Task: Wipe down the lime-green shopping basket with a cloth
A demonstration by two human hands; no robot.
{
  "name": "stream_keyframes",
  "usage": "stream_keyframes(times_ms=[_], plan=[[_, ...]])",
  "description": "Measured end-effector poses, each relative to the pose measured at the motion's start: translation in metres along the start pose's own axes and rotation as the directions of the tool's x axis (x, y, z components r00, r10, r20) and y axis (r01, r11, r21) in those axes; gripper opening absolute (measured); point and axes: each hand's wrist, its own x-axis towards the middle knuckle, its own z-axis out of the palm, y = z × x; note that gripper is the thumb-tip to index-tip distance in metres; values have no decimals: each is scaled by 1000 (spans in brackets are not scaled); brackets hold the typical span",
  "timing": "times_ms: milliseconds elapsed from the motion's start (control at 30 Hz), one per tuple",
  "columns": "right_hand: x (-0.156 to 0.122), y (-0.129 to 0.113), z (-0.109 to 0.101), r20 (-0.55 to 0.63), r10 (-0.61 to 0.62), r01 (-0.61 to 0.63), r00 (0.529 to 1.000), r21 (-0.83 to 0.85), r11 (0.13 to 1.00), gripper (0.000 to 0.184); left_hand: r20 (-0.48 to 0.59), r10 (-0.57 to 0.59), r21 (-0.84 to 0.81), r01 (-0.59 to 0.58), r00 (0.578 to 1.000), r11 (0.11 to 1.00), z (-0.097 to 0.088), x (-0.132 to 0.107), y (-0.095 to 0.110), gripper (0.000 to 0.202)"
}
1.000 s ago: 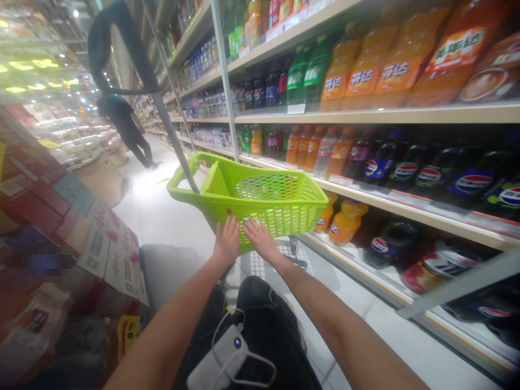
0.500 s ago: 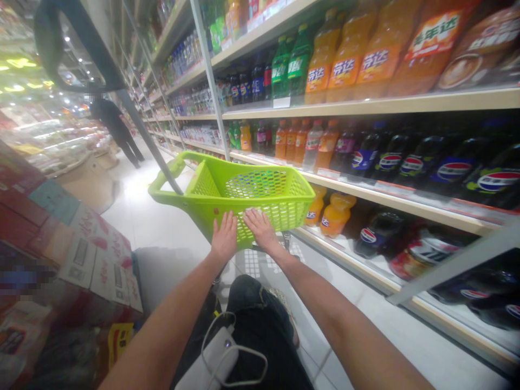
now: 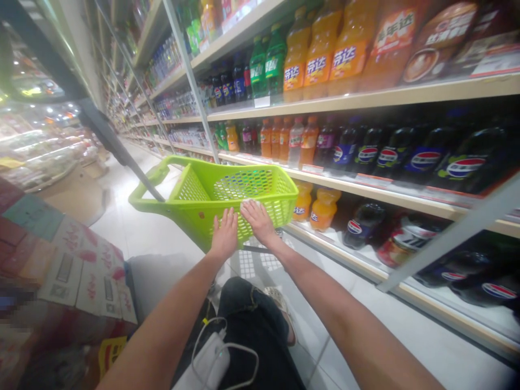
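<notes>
A lime-green plastic shopping cart basket (image 3: 190, 208) with perforated walls stands in front of me. My left hand (image 3: 225, 235) lies against its near side wall, fingers stretched upward and holding nothing. Just to the right, my right hand (image 3: 258, 225) presses a small white tissue-like piece (image 3: 247, 204) against the same wall, its fingertips close under the upper rim. Most of that white piece is hidden under the fingers. From the cart's left end a grey pole (image 3: 138, 176) slants up to a dark, blurred handle.
Shelves (image 3: 365, 92) of bottled drinks run along the right, with a slanted metal bar (image 3: 447, 238) low in front. Cardboard boxes (image 3: 85, 260) are stacked at the left. A white device with a cable (image 3: 211, 360) rests by my lap.
The view has shifted, moving cart and shelves left in the picture. Both hands have moved rightward along the cart wall, the right one closer to the rim. A person far down the aisle has left view.
</notes>
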Motion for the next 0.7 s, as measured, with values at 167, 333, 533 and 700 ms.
stream_keyframes(times_ms=[167, 333, 533, 700], plan=[[-34, 7, 18, 60, 4, -2, 998, -41, 999, 40, 6, 56, 16, -56, 998, 998, 3, 4, 15, 62], [-58, 15, 11, 50, 1, 1, 999, -47, 999, 40, 31, 101, 62, -102, 994, 993, 8, 7, 24, 62], [-32, 39, -16, -102, 115, -121, 988, -62, 991, 44, -21, 142, 91, -139, 990, 986, 6, 23, 36, 60], [-47, 48, -4, 11, 120, -120, 993, -40, 992, 40, -33, 207, 95, -203, 978, 974, 2, 37, 54, 60]])
